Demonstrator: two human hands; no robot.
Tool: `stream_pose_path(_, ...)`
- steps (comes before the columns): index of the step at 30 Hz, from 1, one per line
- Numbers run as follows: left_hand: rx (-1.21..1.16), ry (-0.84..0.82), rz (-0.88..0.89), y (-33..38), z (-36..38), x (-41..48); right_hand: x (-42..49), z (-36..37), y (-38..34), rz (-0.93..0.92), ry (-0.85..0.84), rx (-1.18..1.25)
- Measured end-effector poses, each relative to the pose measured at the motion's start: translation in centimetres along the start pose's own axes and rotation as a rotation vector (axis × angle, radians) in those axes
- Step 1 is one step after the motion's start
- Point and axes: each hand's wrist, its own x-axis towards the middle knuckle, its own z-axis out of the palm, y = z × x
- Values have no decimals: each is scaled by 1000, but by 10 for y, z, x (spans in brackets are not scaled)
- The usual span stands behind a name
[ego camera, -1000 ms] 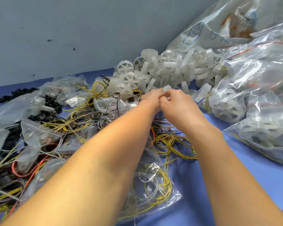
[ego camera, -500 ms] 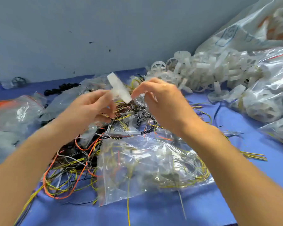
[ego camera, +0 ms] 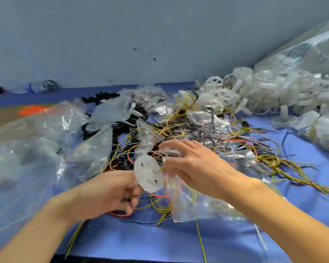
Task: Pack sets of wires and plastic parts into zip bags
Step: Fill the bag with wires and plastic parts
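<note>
A wire heap of yellow, black and orange strands fills the middle of the blue table. At its near edge the left hand grips a white plastic wheel by the stem, fingers curled round it, with the flat disc facing the camera. Just right of that, still on the heap's near edge, the right hand pinches the top lip of a clear zip bag between thumb and fingers. The bag already has wires in it and lies half on the heap, half on the table. The wheel sits right at the bag's mouth, touching or nearly so.

Slack clear bags crowd the heap's left side and cover part of it. Behind the heap lie small black parts, and to its right rear a pile of white wheels, with a big printed bag above that.

Motion blur smears the right fingertips and the bag's lip, so the exact hold is unclear. The left palm hides the wheel's stem. The frame edge cuts off the left bags and the big bag.
</note>
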Motion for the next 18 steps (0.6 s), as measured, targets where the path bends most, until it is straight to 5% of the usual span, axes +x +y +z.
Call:
stream_pose_path(3,-26,-77,86,9,24,0,-6,2,3,78,124,88)
stream_pose_path(6,-36,21,186,21,52,2,-12,1,3,141,218,177)
stream_pose_path(12,790,233,567,27,93,9,-15,-8,-3,153,282,254)
stream_pose_path(18,955,328,503,39,107,34,-11,-14,-17,138,266,199)
